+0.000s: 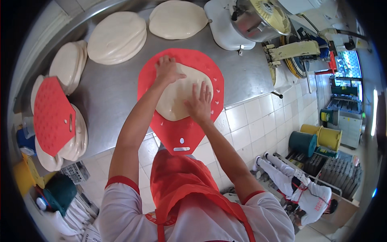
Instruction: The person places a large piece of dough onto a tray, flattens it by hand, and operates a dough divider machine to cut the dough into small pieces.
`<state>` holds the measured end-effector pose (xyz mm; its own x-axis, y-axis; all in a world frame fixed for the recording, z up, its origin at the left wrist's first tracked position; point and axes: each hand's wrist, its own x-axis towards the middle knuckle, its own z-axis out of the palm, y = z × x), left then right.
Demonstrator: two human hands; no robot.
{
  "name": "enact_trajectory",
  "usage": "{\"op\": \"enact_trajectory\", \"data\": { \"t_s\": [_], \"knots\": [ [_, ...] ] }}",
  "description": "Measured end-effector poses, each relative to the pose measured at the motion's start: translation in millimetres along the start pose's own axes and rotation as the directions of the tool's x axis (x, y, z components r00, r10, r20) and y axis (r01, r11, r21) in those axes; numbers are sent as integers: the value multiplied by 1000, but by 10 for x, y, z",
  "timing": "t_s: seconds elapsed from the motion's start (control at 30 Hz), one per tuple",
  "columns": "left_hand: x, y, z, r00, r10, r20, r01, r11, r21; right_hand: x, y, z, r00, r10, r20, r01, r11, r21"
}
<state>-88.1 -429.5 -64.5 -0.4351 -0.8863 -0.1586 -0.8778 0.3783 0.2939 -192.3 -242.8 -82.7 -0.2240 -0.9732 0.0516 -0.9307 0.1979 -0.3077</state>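
A flat round of pale dough lies on a red perforated board resting on the steel table. My left hand presses flat on the dough's far left edge with fingers spread. My right hand lies palm down on the dough's near right side, fingers apart. Neither hand grips anything.
Stacks of flattened dough rounds ring the table's far and left sides. A second red board sits on a dough stack at left. A metal mixer stands at the far right. Another person crouches on the tiled floor near coloured buckets.
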Motion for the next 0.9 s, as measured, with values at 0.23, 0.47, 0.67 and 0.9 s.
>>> {"op": "enact_trajectory", "data": {
  "t_s": [0.23, 0.47, 0.67, 0.9],
  "knots": [
    [520, -223, -40, 853, 505, 130, -419, 812, -405, 264, -338, -68, 830, 150, 537, -121, 989, -89],
    [482, -642, -33, 996, -38, 77, 59, 956, -286, 898, -420, 16, 809, 106, 578, 22, 977, -211],
    [496, -914, 183, 991, -102, -88, 43, 856, -515, 1532, -400, 87, 767, -78, 637, 232, 959, -162],
    [378, -1078, 346, 840, -506, -194, 273, 704, -655, 1911, -601, 217, 604, -330, 726, 583, 804, -119]
  ]
}}
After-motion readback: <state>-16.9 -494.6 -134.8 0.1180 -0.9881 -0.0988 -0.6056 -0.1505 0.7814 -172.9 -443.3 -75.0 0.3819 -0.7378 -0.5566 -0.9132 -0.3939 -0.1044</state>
